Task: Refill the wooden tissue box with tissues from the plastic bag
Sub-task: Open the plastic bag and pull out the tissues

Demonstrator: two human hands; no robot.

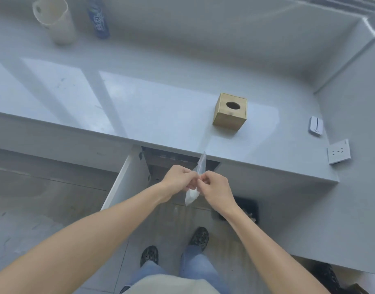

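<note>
- Fingers of the left hand [178, 179] and right hand [214, 185] pinch the top of the plastic bag [193, 194], held in the air between them below the counter's front edge.
- Opening it looks like the step in hand; pulling the two sides apart evenly should keep the white tissues inside from spilling.
- Wooden tissue box [230, 112] stands closed on the grey counter [161, 115], well apart, its round hole empty.
- Lifting the box's lid likely comes next.

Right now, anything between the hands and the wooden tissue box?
Head view: only bare grey countertop and its front edge lie between the hands' plastic bag and the wooden tissue box. Left hand and right hand both pinch the bag.
</note>
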